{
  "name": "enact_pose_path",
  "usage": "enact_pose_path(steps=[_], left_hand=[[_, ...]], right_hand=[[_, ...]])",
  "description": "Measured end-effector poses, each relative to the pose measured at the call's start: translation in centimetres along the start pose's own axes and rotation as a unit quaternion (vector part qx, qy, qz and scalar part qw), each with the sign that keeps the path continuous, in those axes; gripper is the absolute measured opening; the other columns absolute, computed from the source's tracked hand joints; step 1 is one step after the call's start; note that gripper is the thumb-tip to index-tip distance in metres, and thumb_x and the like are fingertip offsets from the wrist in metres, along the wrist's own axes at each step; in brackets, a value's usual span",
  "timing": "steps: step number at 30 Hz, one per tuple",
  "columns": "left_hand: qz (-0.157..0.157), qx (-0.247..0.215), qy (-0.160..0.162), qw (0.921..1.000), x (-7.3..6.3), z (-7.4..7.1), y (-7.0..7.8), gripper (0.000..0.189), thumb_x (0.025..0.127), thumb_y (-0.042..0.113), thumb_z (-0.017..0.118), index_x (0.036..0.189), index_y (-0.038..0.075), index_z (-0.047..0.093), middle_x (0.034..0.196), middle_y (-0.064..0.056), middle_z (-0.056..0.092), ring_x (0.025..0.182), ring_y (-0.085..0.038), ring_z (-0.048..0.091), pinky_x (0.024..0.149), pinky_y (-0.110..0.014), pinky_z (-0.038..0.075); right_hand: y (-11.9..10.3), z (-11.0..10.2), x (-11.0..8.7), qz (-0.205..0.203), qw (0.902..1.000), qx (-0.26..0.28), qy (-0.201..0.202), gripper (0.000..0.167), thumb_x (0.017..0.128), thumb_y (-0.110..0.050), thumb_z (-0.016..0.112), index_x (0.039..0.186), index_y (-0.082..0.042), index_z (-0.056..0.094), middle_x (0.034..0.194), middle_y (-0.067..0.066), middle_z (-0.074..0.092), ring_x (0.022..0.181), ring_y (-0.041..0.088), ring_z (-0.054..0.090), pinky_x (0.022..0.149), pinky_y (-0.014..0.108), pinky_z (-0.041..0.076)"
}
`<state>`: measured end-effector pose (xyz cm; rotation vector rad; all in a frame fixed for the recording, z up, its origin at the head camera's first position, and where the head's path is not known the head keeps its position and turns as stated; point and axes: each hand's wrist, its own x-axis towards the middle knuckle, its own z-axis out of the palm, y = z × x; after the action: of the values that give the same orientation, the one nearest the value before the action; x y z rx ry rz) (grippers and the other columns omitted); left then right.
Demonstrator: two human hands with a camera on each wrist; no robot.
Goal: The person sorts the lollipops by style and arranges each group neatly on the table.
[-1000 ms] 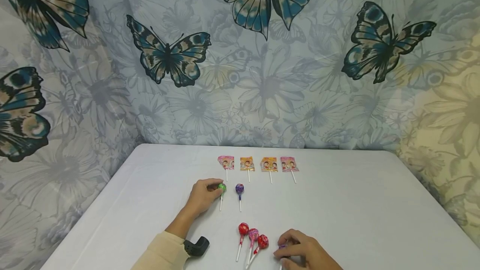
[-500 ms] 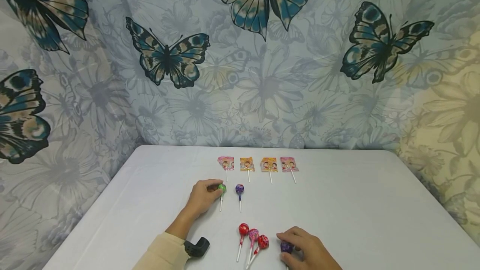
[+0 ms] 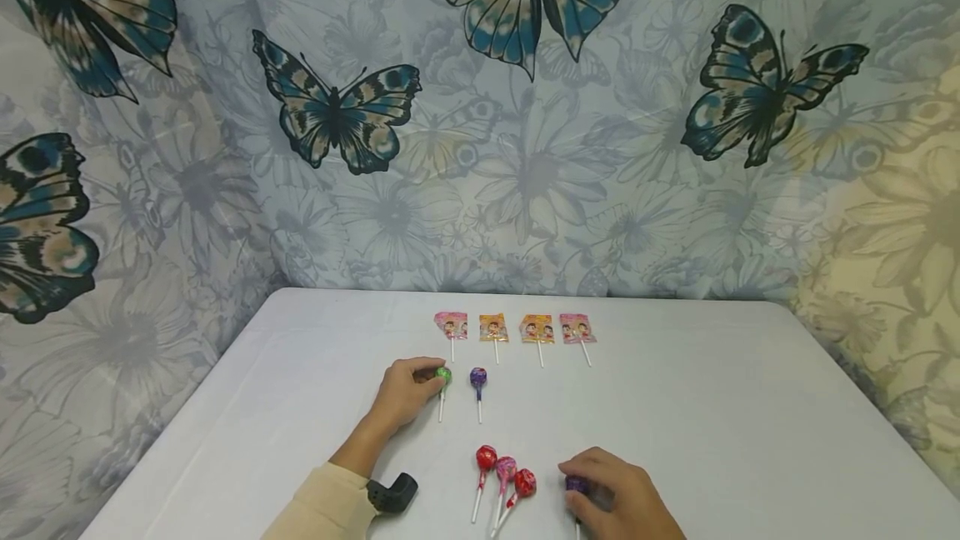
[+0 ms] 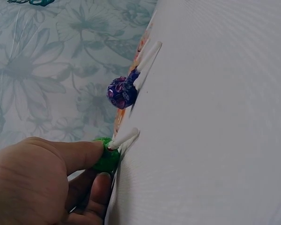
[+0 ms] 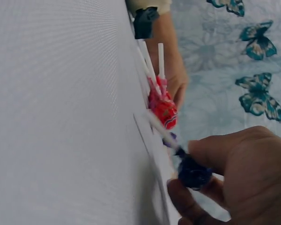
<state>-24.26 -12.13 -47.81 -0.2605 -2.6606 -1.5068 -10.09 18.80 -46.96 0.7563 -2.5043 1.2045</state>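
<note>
My left hand (image 3: 408,392) pinches the green head of a lollipop (image 4: 106,157) between thumb and fingers, its white stick pointing toward me. Just right of it a purple lollipop (image 3: 478,378) lies on the table. Down at the front, my right hand (image 3: 618,492) holds a dark purple-blue lollipop (image 5: 194,172) by its wrapped head, thumb on one side and fingers on the other. To its left lie three more lollipops: a red one (image 3: 486,457), a pink one (image 3: 506,468) and another red one (image 3: 525,483), sticks close together.
Along the back of the white table (image 3: 712,407) is a row of flat-wrapped lollipops, pink (image 3: 452,326) and orange (image 3: 537,329) among them. A black wrist device (image 3: 393,494) sits at the left sleeve. Butterfly-print cloth (image 3: 540,190) hangs behind the table.
My right hand has shifted slightly to the right, and more of the purple-blue lollipop's head shows between its fingers. The left hand and the other lollipops stay where they were.
</note>
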Motion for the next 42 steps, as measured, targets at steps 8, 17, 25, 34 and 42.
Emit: enact_pose_path(steps=[8,17,25,34,42], left_hand=[[0.002,0.001,-0.006,1.0000,0.1,0.0,0.2,0.026,0.085,0.007,0.072,0.112,0.005,0.071,0.096,-0.001,0.066,0.084,-0.014,0.059,0.074,-0.032,0.050],[0.000,-0.005,-0.005,1.0000,0.0,0.0,0.1,0.026,0.085,0.007,0.073,0.110,0.005,0.072,0.091,0.001,0.065,0.080,-0.014,0.058,0.070,-0.029,0.050],[0.002,-0.002,-0.006,1.0000,0.0,0.0,0.0,0.026,0.085,0.007,0.073,0.111,0.004,0.071,0.093,-0.001,0.065,0.081,-0.014,0.058,0.070,-0.030,0.050],[0.009,-0.004,-0.009,0.9999,0.0,0.0,0.2,0.026,0.086,0.007,0.072,0.111,0.003,0.071,0.090,0.000,0.065,0.079,-0.013,0.057,0.068,-0.029,0.050],[0.016,-0.005,-0.005,0.9998,0.0,-0.1,0.1,0.026,0.085,0.006,0.073,0.111,0.003,0.071,0.091,-0.001,0.065,0.079,-0.014,0.058,0.068,-0.029,0.050]], right_hand=[[-1.3,-0.9,1.1,0.074,0.9953,0.021,0.058,0.028,0.077,-0.003,0.080,0.102,-0.014,0.072,0.094,-0.008,0.065,0.073,0.006,0.054,0.062,0.023,0.048],[-1.3,-1.3,3.9,0.042,0.9932,0.047,0.098,0.031,0.078,0.006,0.075,0.104,-0.011,0.071,0.094,-0.009,0.064,0.073,0.009,0.061,0.063,0.025,0.051],[-0.6,-0.9,8.0,0.074,0.9925,0.055,0.080,0.027,0.079,0.005,0.075,0.102,-0.010,0.072,0.091,-0.008,0.066,0.076,0.011,0.063,0.064,0.027,0.052],[0.3,0.4,11.5,0.111,0.9920,0.053,0.029,0.023,0.081,-0.002,0.075,0.104,-0.008,0.073,0.093,-0.002,0.066,0.077,0.013,0.062,0.062,0.027,0.051],[1.5,2.0,13.5,0.141,0.9894,0.033,0.000,0.023,0.081,-0.005,0.075,0.104,-0.007,0.074,0.099,0.000,0.069,0.083,0.017,0.064,0.065,0.029,0.052]])
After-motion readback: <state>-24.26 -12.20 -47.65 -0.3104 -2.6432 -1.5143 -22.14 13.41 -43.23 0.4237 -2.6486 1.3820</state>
